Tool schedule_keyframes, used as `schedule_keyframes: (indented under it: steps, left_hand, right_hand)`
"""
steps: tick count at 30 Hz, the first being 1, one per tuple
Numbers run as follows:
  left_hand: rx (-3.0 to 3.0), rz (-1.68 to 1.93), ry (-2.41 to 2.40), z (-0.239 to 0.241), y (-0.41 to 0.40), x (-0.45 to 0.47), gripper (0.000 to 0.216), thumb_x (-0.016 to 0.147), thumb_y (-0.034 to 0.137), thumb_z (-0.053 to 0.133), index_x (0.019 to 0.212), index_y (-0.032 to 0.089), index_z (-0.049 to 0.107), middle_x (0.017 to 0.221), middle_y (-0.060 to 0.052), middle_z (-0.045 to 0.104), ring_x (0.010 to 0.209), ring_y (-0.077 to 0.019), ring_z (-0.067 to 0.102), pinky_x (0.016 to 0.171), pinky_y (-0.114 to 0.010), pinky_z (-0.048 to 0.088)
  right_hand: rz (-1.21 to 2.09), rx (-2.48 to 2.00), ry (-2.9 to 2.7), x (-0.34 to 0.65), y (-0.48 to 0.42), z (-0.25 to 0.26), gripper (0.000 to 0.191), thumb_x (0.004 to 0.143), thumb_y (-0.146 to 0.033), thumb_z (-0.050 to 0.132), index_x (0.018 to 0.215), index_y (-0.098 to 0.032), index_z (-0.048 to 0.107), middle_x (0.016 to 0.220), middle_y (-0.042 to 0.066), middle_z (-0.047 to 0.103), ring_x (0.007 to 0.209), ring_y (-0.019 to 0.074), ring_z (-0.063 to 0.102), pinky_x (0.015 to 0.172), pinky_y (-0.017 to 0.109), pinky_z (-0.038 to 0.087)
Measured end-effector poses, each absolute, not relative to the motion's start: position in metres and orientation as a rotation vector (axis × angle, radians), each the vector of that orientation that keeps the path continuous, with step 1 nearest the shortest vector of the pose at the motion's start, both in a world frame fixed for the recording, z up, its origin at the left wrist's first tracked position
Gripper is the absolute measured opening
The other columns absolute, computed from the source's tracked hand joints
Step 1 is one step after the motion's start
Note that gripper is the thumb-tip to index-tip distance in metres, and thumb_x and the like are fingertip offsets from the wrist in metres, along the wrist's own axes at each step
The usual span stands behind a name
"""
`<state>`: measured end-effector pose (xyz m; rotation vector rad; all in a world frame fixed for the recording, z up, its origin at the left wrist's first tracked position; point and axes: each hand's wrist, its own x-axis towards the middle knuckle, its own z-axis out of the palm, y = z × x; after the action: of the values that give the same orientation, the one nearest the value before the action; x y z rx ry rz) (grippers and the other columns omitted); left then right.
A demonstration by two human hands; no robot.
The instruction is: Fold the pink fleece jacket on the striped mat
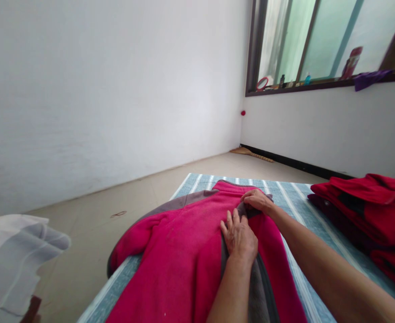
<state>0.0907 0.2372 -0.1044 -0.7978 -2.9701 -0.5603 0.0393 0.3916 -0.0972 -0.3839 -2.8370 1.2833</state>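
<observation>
A pink fleece jacket (180, 251) with grey panels lies spread on a blue-and-white striped cloth, its collar at the far end. One sleeve reaches left over the cloth's edge, and the right side is folded inward. My left hand (240, 235) rests flat on the jacket, fingers apart, beside the grey strip near the fold. Just beyond it, my right hand (257, 199) is closed on the jacket's grey shoulder fabric. Its fingertips are partly hidden against the cloth of the jacket.
Folded red clothes (379, 211) are stacked at the right on the striped cloth (301, 215). White sheer fabric (12, 255) hangs at the lower left. A straw-coloured broom-like item (251, 152) lies by the far corner. A red bottle (352, 63) stands on the window ledge.
</observation>
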Motion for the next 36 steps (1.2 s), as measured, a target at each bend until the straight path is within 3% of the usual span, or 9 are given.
schedule_keyframes:
  steps: [4,8,11,15,19,23,36]
  left_hand:
    - [-0.804,-0.573,-2.964,-0.105,0.237,0.091,0.048,0.081,0.023,0.044,0.128,0.022,0.055,0.149,-0.004,0.035,0.138,-0.0299,0.025,0.111,-0.055,0.020]
    - [-0.790,-0.559,-3.003,-0.105,0.237,0.091,0.049,0.081,0.024,0.045,0.129,0.022,0.054,0.151,-0.009,0.031,0.140,-0.0290,0.021,0.111,-0.054,0.018]
    - [-0.779,-0.544,-3.029,-0.104,0.236,0.091,0.049,0.082,0.025,0.045,0.130,0.022,0.053,0.151,-0.011,0.029,0.141,-0.0286,0.019,0.110,-0.055,0.017]
    - [-0.786,-0.515,-3.032,-0.101,0.236,0.092,0.052,0.082,0.024,0.044,0.134,0.022,0.049,0.153,-0.008,0.026,0.141,-0.0287,0.017,0.110,-0.057,0.017]
    - [-0.937,-0.489,-3.022,-0.099,0.234,0.091,0.058,0.082,0.021,0.038,0.141,0.021,0.038,0.154,-0.002,0.022,0.142,-0.0254,0.012,0.111,-0.059,0.014]
    - [-1.000,-0.479,-3.024,-0.099,0.233,0.090,0.058,0.083,0.022,0.036,0.140,0.021,0.039,0.153,0.000,0.026,0.142,-0.0269,0.012,0.110,-0.062,0.014]
    - [-0.989,-0.539,-2.982,-0.102,0.232,0.089,0.053,0.083,0.023,0.037,0.136,0.024,0.046,0.150,-0.001,0.033,0.141,-0.0304,0.016,0.107,-0.066,0.015]
  right_hand:
    - [1.235,-0.320,-2.864,0.038,0.394,-0.095,0.019,0.087,-0.031,0.060,0.086,-0.012,0.062,0.079,-0.001,0.063,0.068,0.0111,0.060,0.063,0.027,0.051]
    - [1.152,-0.296,-2.848,0.033,0.396,-0.100,0.002,0.074,-0.011,0.067,0.075,-0.012,0.067,0.063,-0.003,0.061,0.061,0.0100,0.057,0.060,0.021,0.045]
    - [1.076,-0.307,-2.839,0.032,0.396,-0.102,0.009,0.071,-0.006,0.065,0.075,-0.012,0.070,0.060,-0.003,0.063,0.059,0.0097,0.057,0.057,0.019,0.043]
    - [0.932,-0.293,-2.873,0.032,0.394,-0.100,0.002,0.075,-0.013,0.067,0.076,-0.013,0.067,0.068,-0.002,0.065,0.067,0.0115,0.060,0.065,0.024,0.047]
    - [0.804,-0.313,-2.923,0.029,0.390,-0.098,0.015,0.085,-0.028,0.063,0.083,-0.013,0.064,0.084,0.000,0.065,0.079,0.0143,0.062,0.075,0.033,0.051]
    - [0.738,-0.390,-2.950,0.027,0.388,-0.098,0.021,0.088,-0.033,0.058,0.094,-0.014,0.063,0.097,0.003,0.064,0.084,0.0156,0.062,0.075,0.033,0.052]
    - [0.489,-0.400,-2.919,0.032,0.386,-0.089,0.018,0.084,-0.031,0.064,0.093,-0.015,0.066,0.098,0.004,0.067,0.097,0.0192,0.061,0.088,0.040,0.047]
